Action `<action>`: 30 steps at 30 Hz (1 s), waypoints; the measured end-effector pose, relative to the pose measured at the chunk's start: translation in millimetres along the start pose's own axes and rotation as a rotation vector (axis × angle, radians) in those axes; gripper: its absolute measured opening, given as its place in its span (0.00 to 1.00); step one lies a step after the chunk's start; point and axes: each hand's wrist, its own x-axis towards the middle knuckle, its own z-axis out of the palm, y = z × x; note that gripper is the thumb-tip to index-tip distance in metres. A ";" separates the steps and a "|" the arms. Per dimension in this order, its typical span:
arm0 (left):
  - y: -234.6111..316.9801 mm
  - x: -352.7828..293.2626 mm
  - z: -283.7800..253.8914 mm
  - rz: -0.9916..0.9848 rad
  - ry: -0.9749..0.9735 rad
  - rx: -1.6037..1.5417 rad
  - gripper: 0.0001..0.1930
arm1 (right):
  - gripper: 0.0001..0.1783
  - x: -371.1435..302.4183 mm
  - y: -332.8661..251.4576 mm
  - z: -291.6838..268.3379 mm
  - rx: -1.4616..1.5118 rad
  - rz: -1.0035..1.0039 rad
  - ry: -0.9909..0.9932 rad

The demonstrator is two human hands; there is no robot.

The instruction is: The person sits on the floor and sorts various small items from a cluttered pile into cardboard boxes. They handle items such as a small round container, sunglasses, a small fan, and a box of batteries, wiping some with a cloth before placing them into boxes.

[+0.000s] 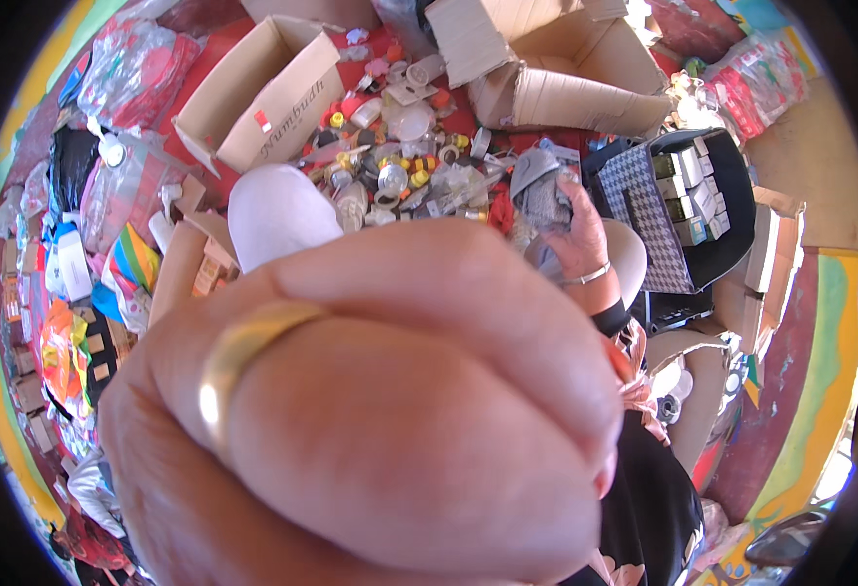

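My left hand (pixel 399 410), with a gold-coloured ring (pixel 222 376) on one finger, is very close to the camera and fills the lower middle. Its fingers are curled shut; whatever they might hold is hidden. Farther off, my right hand (pixel 582 234), a thin bangle at the wrist, is closed around a bunched grey cloth (pixel 544 190). The cloth is beside a heap of small mixed parts (pixel 419 161), among them clear plastic cups, yellow and red pieces and caps. White-clad knees (pixel 277 215) show on either side of the heap's near edge.
An open cardboard box (pixel 297 107) stands at the far left of the heap, a larger one (pixel 585 93) at the far right. To the right, a black-lined checked bin (pixel 644 215) holds several small boxes. Plastic bags (pixel 136 73) and packages crowd the left.
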 end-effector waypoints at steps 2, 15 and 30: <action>4.0 -5.9 -7.8 -0.081 0.007 0.011 0.12 | 0.15 -1.9 1.5 -5.6 0.020 0.016 -0.009; -78.1 12.1 5.1 0.076 -0.331 -0.459 0.10 | 0.20 13.9 19.3 -43.0 -0.124 0.031 0.037; -94.1 7.5 37.8 -0.268 -0.157 -0.548 0.13 | 0.17 9.0 22.4 -81.9 -0.232 0.063 0.053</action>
